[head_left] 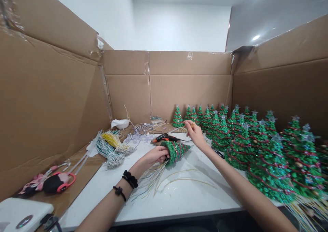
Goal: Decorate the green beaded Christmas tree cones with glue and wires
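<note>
My left hand (159,154) grips a small tinsel Christmas tree (176,151) by its base, the fingers partly inside the hollow bottom. The tree lies on its side, tip to the right, with dark red garland around the green. Thin wires (161,177) trail from its base toward me. Raised above the tip, my right hand (194,132) is pinched closed; a small yellowish spot shows at its fingers, and what it holds is too small to tell. Just behind the tree lies a black and orange hot glue gun (166,138).
Many finished-looking tinsel trees (271,167) with clear stars stand on the right. Bundles of white, yellow and teal wires (110,148) lie left, near a white bowl (121,124). Pink-handled scissors (66,182) and a white device (25,213) sit front left. Cardboard walls (191,88) enclose the table.
</note>
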Motion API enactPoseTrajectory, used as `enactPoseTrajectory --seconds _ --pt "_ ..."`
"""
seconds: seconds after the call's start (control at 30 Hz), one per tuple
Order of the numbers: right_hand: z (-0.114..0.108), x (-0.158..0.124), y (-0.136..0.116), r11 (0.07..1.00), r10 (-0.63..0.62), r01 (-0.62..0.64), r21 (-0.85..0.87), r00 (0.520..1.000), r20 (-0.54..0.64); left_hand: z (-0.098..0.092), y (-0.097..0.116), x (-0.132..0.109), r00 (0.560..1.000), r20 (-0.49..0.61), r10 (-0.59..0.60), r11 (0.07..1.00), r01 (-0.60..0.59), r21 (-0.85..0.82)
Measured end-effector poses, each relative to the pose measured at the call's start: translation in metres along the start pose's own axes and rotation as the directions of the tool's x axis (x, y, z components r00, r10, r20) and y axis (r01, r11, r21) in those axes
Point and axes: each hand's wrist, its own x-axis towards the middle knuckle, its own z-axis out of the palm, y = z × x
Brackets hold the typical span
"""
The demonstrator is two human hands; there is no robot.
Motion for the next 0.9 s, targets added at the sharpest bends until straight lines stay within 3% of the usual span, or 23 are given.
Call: enactPoseTrajectory --seconds 0.1,0.23,0.43,0.9 --pt "0.0 -0.006 -0.007 0.976 0.01 -0.056 0.212 0.977 0.212 0.002 0.002 -0.001 0.999 -0.037 -0.002 1.0 0.003 0.019" --pt "0.0 -0.019 -0.01 0.987 -0.097 0.038 0.157 0.915 0.393 0.0 0.0 0.003 0.999 -0.035 -0.002 1.0 0.002 0.01" --pt "0.007 -0.038 -0.003 0.99 -0.099 0.046 0.131 0.894 0.438 -0.005 -0.006 0.01 0.999 -0.051 -0.01 1.0 0.01 0.013" --pt "0.015 -0.041 0.013 0.977 -0.096 -0.017 0.214 0.857 0.506 -0.008 -0.005 0.009 0.998 -0.052 -0.043 0.999 0.044 0.018"
